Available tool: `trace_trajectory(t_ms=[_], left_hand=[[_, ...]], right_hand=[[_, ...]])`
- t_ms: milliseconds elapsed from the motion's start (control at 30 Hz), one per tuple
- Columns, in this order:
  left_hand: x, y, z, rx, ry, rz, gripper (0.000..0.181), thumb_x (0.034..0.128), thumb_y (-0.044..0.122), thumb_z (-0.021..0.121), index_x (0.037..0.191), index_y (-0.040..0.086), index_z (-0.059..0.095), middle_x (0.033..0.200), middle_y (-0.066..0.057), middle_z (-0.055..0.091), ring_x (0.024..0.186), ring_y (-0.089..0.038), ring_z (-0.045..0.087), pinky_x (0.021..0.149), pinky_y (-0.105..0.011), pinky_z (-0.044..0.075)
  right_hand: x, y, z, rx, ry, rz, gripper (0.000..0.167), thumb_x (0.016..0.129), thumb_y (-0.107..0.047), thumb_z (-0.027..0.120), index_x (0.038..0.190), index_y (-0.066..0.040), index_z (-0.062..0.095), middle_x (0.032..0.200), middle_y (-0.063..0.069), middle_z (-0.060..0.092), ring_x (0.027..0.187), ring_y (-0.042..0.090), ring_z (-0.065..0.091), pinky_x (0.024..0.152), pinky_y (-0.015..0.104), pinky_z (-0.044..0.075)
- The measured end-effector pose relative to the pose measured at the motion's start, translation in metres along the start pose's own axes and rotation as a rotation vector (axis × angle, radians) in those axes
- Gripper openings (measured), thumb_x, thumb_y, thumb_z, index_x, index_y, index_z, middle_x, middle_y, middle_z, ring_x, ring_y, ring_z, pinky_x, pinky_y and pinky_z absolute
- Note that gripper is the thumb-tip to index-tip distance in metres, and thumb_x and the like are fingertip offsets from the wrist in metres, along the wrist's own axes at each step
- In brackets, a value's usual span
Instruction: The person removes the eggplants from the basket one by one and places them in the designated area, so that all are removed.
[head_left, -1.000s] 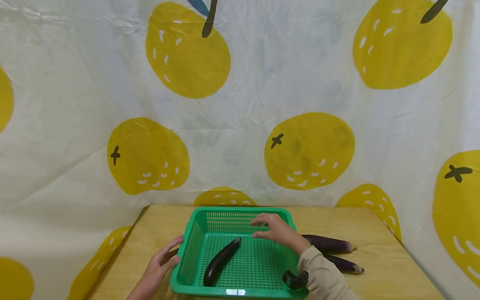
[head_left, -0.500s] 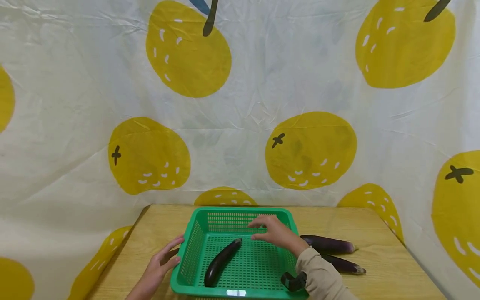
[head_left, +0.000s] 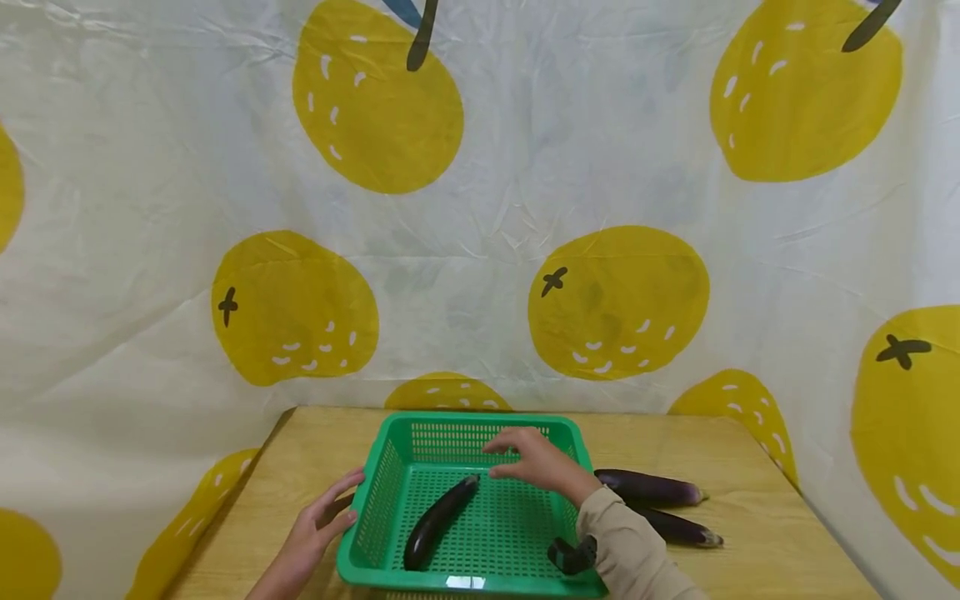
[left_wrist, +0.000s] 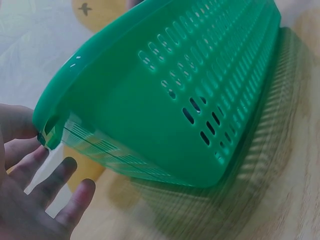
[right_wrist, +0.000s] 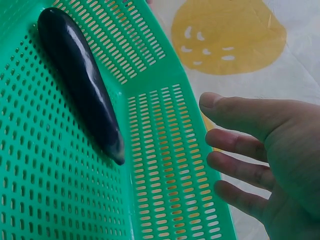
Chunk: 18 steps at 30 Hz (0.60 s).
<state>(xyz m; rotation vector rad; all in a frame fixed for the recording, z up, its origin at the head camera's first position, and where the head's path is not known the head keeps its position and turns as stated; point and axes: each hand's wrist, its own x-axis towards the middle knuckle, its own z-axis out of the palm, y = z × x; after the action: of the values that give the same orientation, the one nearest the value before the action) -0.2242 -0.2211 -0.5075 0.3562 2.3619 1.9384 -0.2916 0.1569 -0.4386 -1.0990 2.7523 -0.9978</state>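
Note:
A green plastic basket with slotted walls stands on the table, and one dark purple eggplant lies slantwise on its floor. My left hand touches the basket's left rim with spread, fairly straight fingers; in the left wrist view its fingertips meet the rim's edge. Over the basket's right half hovers my right hand, fingers loosely bent and apart from the eggplant, holding nothing. The right wrist view shows the eggplant in full, with the thumb and fingers beside the basket wall.
Two more eggplants lie on the wooden table right of the basket: a rear eggplant and a front eggplant, both partly behind the right forearm. A cloth printed with yellow fruit hangs behind the table.
My right hand has shifted slightly left above the basket. The left hand stays at the rim, and the eggplant inside keeps its place in the basket.

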Motion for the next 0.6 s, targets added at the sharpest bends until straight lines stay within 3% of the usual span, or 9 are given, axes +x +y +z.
trace_trajectory(t_ms=[400,600], left_hand=[[0.000,-0.001,-0.001,-0.017,-0.008,0.000,0.053,0.1082,0.018,0.054,0.158,0.007,0.041,0.170,-0.018,0.025,0.148,-0.054,0.034,0.094,-0.019,0.051],[0.000,-0.001,0.001,-0.010,0.000,0.006,0.052,0.1080,0.018,0.054,0.157,0.006,0.042,0.169,-0.019,0.026,0.148,-0.052,0.036,0.094,-0.019,0.051]], right_hand=[[0.008,0.006,0.004,0.025,-0.018,0.038,0.035,0.096,-0.022,0.074,0.128,-0.006,0.071,0.126,0.015,0.070,0.112,0.035,0.066,0.095,0.042,0.055],[0.013,0.010,0.011,0.068,-0.030,0.016,0.035,0.096,-0.018,0.074,0.127,-0.002,0.071,0.124,0.021,0.071,0.113,0.039,0.066,0.095,0.050,0.055]])
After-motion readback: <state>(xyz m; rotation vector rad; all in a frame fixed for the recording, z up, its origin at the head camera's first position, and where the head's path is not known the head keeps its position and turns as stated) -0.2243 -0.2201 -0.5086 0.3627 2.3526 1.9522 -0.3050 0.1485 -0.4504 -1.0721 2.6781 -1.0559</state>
